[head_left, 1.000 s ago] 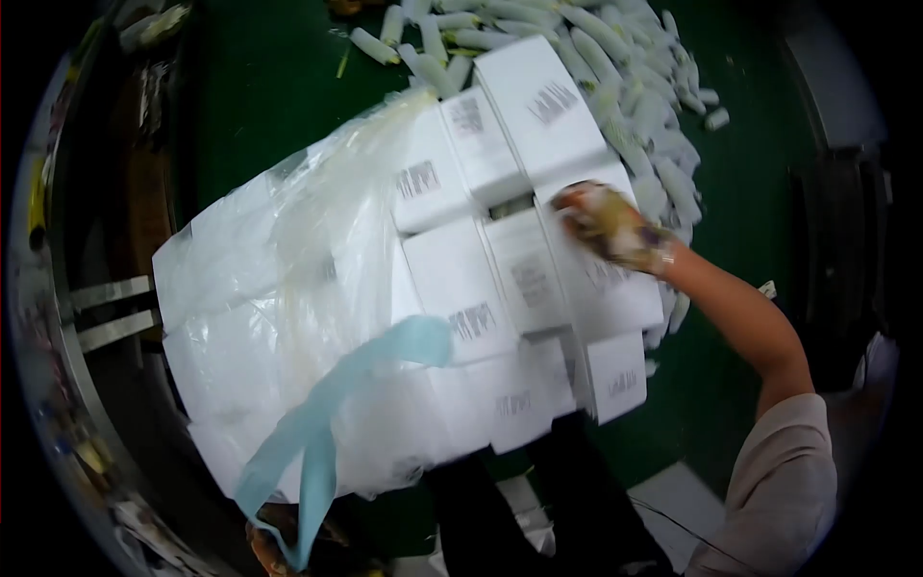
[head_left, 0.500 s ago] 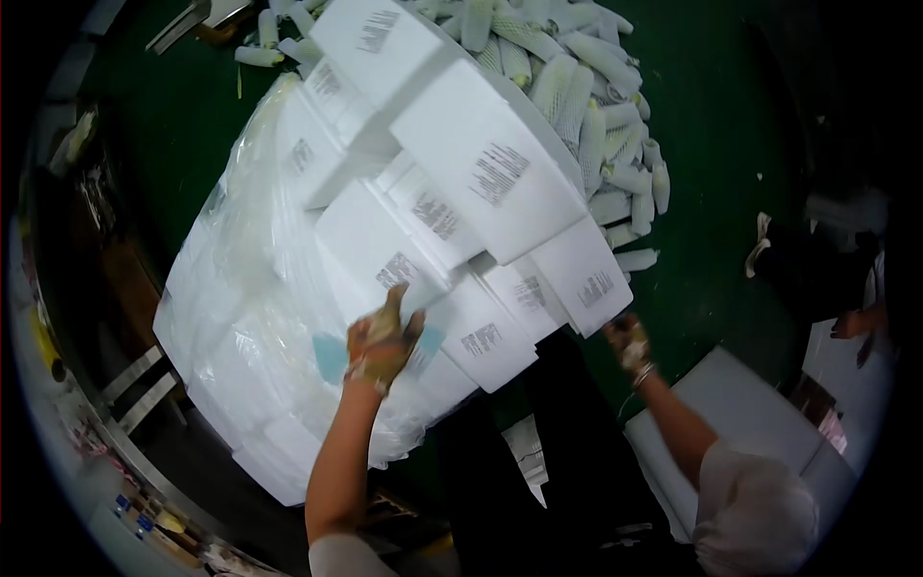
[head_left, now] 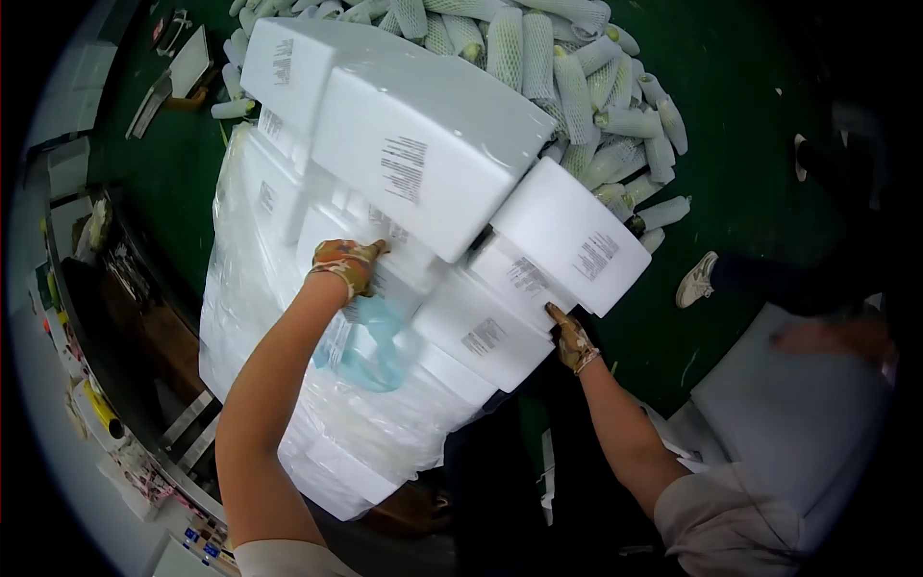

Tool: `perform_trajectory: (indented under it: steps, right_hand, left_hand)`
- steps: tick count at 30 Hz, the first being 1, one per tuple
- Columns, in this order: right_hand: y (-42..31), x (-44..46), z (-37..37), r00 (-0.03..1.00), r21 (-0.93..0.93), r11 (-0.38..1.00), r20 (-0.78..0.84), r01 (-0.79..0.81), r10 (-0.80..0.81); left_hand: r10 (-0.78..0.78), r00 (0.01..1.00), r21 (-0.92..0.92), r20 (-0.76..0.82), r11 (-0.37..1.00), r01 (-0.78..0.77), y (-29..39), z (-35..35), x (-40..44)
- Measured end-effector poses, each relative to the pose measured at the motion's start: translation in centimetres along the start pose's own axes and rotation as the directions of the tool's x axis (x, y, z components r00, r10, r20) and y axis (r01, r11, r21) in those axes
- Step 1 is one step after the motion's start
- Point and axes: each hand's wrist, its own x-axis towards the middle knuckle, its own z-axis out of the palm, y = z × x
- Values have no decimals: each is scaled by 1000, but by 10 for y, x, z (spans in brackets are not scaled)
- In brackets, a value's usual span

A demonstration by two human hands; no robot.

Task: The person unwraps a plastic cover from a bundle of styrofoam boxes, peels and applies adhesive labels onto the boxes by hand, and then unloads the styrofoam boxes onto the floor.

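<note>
White foam boxes (head_left: 490, 351) with printed labels are stacked in front of me, partly wrapped in clear plastic film (head_left: 252, 308). My left hand (head_left: 348, 265), in a camouflage-patterned glove, rests against the stack, one finger pointing right and the others curled. Just below it lies or hangs a looped, light blue translucent strip (head_left: 383, 358); whether the fingers hold it is hidden. My right hand (head_left: 574, 341), gloved alike, grips the near right edge of a foam box, a fingertip on its labelled face. A larger foam box (head_left: 433, 115) sits on top.
Several long vegetables in white foam netting (head_left: 577, 96) are heaped on the green floor (head_left: 726, 115) beyond the stack. A dark-framed rack (head_left: 144, 250) stands at left. Another person's shoe (head_left: 694, 279) and blurred hand (head_left: 835, 338) appear at right, beside a grey panel (head_left: 798, 404).
My left hand has moved up the stack and its spread fingers have curled. My right hand has come left onto the box edge. A gap now shows between the top box and the right one.
</note>
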Motion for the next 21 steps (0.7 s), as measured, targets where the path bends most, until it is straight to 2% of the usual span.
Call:
perform_trajectory:
  steps: [2, 3, 4, 5, 6, 7, 8, 10, 12, 15, 18, 19, 20, 21]
  right_hand:
    - [6, 7, -3, 984, -216, 971, 169, 99, -63]
    - [10, 3, -1, 985, -331, 935, 151, 126, -79]
    - [8, -7, 4, 983, -317, 940, 167, 129, -79]
    - [3, -19, 10, 988, -170, 978, 81, -118, 134]
    - [4, -26, 15, 935, -6, 936, 28, -352, 352]
    - [19, -18, 5, 901, 205, 883, 204, -421, 383]
    - [18, -18, 0, 903, 206, 886, 216, -415, 372]
    - [12, -18, -3, 851, 231, 826, 257, -514, 458]
    - [12, -18, -5, 866, 258, 829, 206, -497, 455]
    - [15, -41, -19, 927, 144, 946, 289, -289, 239]
    - [6, -85, -18, 980, 10, 990, 140, -142, 139]
    - [3, -101, -16, 979, -49, 994, 171, -101, 108]
    - [13, -104, -20, 982, -25, 997, 173, -67, 70]
    - [21, -109, -26, 981, -197, 979, 195, 46, -7]
  left_hand:
    - [-60, 993, 16, -107, 998, 62, 3, 13, 16]
    - [-71, 991, 32, -110, 997, 75, 2, 23, 23]
    - [1, 982, 76, -187, 997, 14, 4, 30, 27]
    - [76, 962, 122, -261, 992, -46, 4, 32, 25]
    - [65, 962, 129, -263, 991, -32, 4, 34, 21]
    - [73, 964, 104, -257, 993, -48, 7, 32, 16]
    - [82, 963, 78, -255, 995, -64, 12, 30, 11]
    - [122, 944, 80, -308, 992, -102, 19, 28, -4]
    - [170, 916, 114, -362, 984, -137, 28, 24, -20]
    - [178, 920, 85, -350, 984, -159, 41, 11, -58]
    - [204, 920, 71, -336, 979, -191, 52, -1, -93]
    - [212, 912, 63, -351, 977, -203, 54, -3, -102]
    - [219, 903, 61, -371, 975, -212, 55, -7, -111]
    - [254, 858, 73, -446, 966, -248, 55, -11, -120]
